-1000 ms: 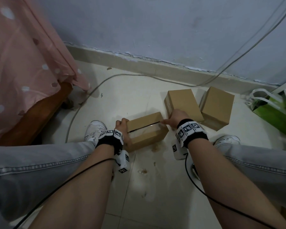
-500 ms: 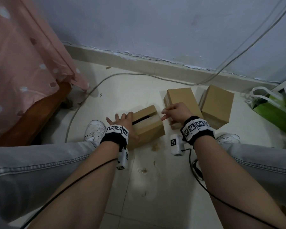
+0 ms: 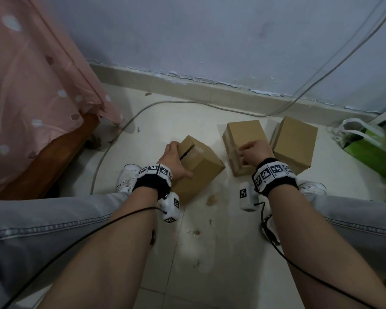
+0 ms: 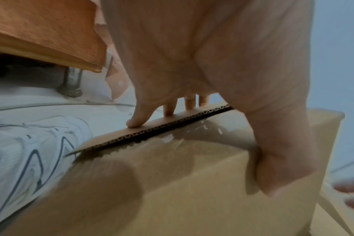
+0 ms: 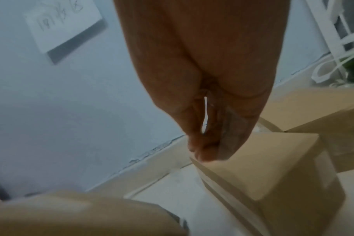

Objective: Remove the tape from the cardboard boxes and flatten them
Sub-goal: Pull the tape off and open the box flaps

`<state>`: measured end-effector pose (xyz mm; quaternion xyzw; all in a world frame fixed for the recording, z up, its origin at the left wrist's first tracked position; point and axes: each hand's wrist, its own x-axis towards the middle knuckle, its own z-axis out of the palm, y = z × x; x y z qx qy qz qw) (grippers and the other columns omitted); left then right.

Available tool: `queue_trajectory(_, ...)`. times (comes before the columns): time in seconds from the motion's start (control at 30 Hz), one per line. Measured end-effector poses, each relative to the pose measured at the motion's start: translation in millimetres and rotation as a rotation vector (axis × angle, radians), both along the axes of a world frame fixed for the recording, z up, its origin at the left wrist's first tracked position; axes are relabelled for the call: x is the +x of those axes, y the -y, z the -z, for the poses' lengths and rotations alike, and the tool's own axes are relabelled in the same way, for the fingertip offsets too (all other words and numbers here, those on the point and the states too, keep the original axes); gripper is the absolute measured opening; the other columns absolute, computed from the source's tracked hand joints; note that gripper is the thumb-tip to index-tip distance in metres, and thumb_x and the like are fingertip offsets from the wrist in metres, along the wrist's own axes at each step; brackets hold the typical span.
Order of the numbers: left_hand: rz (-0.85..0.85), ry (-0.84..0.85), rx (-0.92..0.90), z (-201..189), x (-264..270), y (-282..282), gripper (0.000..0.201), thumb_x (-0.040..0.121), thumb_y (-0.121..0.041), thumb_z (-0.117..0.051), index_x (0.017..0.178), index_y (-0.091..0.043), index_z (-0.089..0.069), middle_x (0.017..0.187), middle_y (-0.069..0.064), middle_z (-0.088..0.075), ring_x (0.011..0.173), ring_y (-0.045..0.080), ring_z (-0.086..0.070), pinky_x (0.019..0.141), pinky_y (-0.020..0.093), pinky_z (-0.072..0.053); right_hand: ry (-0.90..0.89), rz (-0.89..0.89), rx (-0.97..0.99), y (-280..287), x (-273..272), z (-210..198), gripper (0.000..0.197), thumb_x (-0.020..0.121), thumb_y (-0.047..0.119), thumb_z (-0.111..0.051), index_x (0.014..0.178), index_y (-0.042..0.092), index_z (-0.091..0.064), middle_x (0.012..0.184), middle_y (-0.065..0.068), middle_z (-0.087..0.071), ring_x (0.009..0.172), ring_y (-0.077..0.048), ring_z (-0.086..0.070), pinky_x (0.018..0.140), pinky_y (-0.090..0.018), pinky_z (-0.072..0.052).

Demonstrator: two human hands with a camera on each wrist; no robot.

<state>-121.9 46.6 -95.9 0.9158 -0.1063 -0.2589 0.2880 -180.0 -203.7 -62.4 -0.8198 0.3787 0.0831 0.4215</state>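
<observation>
Three brown cardboard boxes stand on the floor. The nearest box is tilted, with a dark slit open along its top and clear tape stuck beside the slit. My left hand grips this box: its fingers hook over the raised flap edge and the thumb presses the near side. My right hand hovers over the middle box, fingertips pinched together on what looks like a strip of clear tape. The third box stands at the right.
A pink sheet drapes a wooden bed frame on the left. A grey cable curves across the floor to the wall. A green bag lies at the right. My white shoes flank the boxes. Small scraps litter the tiles.
My left hand went from lying flat beside the near box to gripping its flap, and the box has turned and tilted. My right hand left that box and moved right over the middle box.
</observation>
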Motion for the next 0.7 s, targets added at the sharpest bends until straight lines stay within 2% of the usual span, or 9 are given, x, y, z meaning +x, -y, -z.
queue_trajectory(0.07, -0.061, -0.010, -0.022, -1, 2, -4, 0.109, 0.058, -0.032, -0.091, 0.141, -0.014, -0.023, 0.135, 0.006, -0.034, 0.119, 0.025, -0.047, 0.095, 0.036, -0.046, -0.066, -0.010, -0.052, 0, -4, 7, 0.015, 0.080, 0.001, -0.071, 0.094, 0.004, -0.069, 0.090, -0.012, -0.071, 0.084, -0.025, -0.069, 0.078, -0.037, -0.059)
queue_trajectory(0.2, -0.144, -0.018, -0.046, -1, 1, -4, 0.107, 0.060, -0.034, -0.090, 0.140, -0.015, -0.022, 0.134, 0.006, -0.033, 0.119, 0.025, -0.046, 0.092, 0.033, -0.044, -0.082, 0.002, -0.013, -11, -19, 29, 0.019, 0.079, 0.017, -0.080, 0.074, 0.004, -0.067, 0.069, -0.004, -0.068, 0.067, -0.016, -0.065, 0.066, -0.030, -0.055)
queue_trajectory(0.27, -0.152, -0.031, -0.051, 0, 1, -3, 0.107, 0.060, -0.035, -0.090, 0.140, -0.016, -0.021, 0.132, 0.006, -0.032, 0.117, 0.025, -0.047, 0.090, 0.032, -0.044, -0.077, 0.025, 0.022, -14, -29, 47, 0.019, 0.080, 0.019, -0.080, 0.078, 0.003, -0.072, 0.079, -0.006, -0.072, 0.079, -0.021, -0.069, 0.077, -0.031, -0.055)
queue_trajectory(0.37, -0.154, -0.045, -0.050, 0, 1, -1, 0.108, 0.061, -0.035, -0.089, 0.141, -0.017, -0.020, 0.132, 0.006, -0.032, 0.116, 0.026, -0.047, 0.089, 0.032, -0.044, -0.141, 0.040, 0.003, -21, -42, 72, 0.017, 0.088, 0.017, -0.069, 0.098, 0.003, -0.073, 0.102, -0.016, -0.069, 0.100, -0.032, -0.064, 0.081, -0.029, -0.046)
queue_trajectory(0.47, -0.151, -0.051, -0.043, 1, 0, 2, 0.108, 0.061, -0.035, -0.089, 0.142, -0.018, -0.020, 0.133, 0.006, -0.031, 0.119, 0.026, -0.047, 0.092, 0.034, -0.045, -0.319, -0.024, 0.018, -33, -54, 92, 0.018, 0.090, 0.014, -0.053, 0.095, 0.001, -0.063, 0.115, -0.024, -0.052, 0.089, -0.033, -0.050, 0.080, -0.037, -0.044)
queue_trajectory(0.53, -0.156, -0.041, -0.037, 2, 0, 5, 0.108, 0.063, -0.035, -0.089, 0.143, -0.018, -0.019, 0.135, 0.007, -0.031, 0.120, 0.027, -0.047, 0.094, 0.035, -0.045, -0.449, -0.065, 0.009, -41, -61, 103, 0.013, 0.089, 0.017, -0.050, 0.087, 0.004, -0.050, 0.117, -0.026, -0.040, 0.082, -0.030, -0.045, 0.073, -0.036, -0.040)
queue_trajectory(0.6, -0.174, -0.034, -0.035, 3, 2, 7, 0.110, 0.064, -0.038, -0.088, 0.146, -0.018, -0.018, 0.138, 0.008, -0.030, 0.122, 0.028, -0.047, 0.096, 0.036, -0.045, -0.473, -0.117, -0.027, -43, -65, 116, 0.010, 0.088, 0.017, -0.051, 0.082, 0.008, -0.049, 0.114, -0.023, -0.045, 0.091, -0.032, -0.052, 0.083, -0.036, -0.044)
queue_trajectory(0.67, -0.188, -0.041, -0.021, 2, 3, 8, 0.116, 0.064, -0.042, -0.088, 0.150, -0.018, -0.014, 0.141, 0.009, -0.029, 0.124, 0.030, -0.047, 0.100, 0.039, -0.045, -0.429, -0.132, -0.026, -42, -68, 124, 0.019, 0.088, 0.016, -0.056, 0.103, 0.004, -0.060, 0.118, -0.019, -0.057, 0.109, -0.033, -0.057, 0.092, -0.034, -0.045)
queue_trajectory(0.7, -0.187, -0.050, -0.002, 3, 4, 9, 0.120, 0.063, -0.044, -0.088, 0.152, -0.019, -0.011, 0.143, 0.010, -0.028, 0.126, 0.032, -0.047, 0.103, 0.041, -0.045, -0.400, -0.117, 0.018, -40, -67, 131, 0.024, 0.087, 0.015, -0.060, 0.106, 0.000, -0.064, 0.112, -0.016, -0.063, 0.106, -0.032, -0.061, 0.092, -0.033, -0.049)
